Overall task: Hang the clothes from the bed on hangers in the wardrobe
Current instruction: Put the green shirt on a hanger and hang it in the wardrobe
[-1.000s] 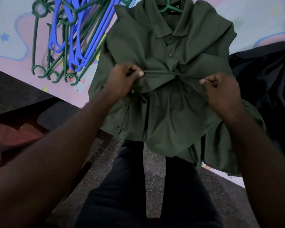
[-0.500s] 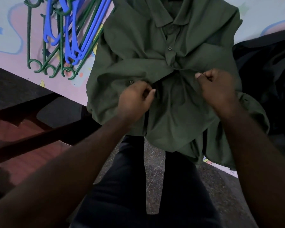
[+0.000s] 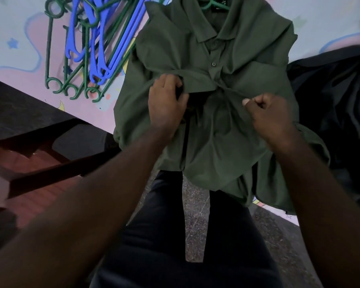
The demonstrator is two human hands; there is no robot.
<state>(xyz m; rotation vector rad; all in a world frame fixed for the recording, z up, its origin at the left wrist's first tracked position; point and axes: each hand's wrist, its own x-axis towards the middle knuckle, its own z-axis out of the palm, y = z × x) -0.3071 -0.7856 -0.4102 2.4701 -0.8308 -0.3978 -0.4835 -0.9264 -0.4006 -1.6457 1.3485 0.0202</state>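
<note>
Working the green shirt point(image 3: 227, 48) at centre frame, spread on the bed sheet point(image 3: 19, 48) with a green hanger point(image 3: 214, 4) already tucked inside the collar at the top edge. Running top to bottom: collar far, hem spilling over the bed edge toward the lower frame. Gripping the left front panel with the left hand point(image 3: 167, 107), fingers curled into the fabric just left of the opening. Pinching the other panel's edge with the right hand point(image 3: 272, 119), thumb on top of bunched fingers, drawing the cloth taut across. Right between the two hands, the open front, just below a button point(image 3: 213, 64) that looks fastened. Probably closing up next, so bringing both edges to the middle, about equal reach from either side. Up in the upper left, spare hangers point(image 3: 87, 48) in a heap, well apart. At right, a dark garment point(image 3: 337, 100) just beside the sleeve. Open room only toward the bottom, off the bed.
</note>
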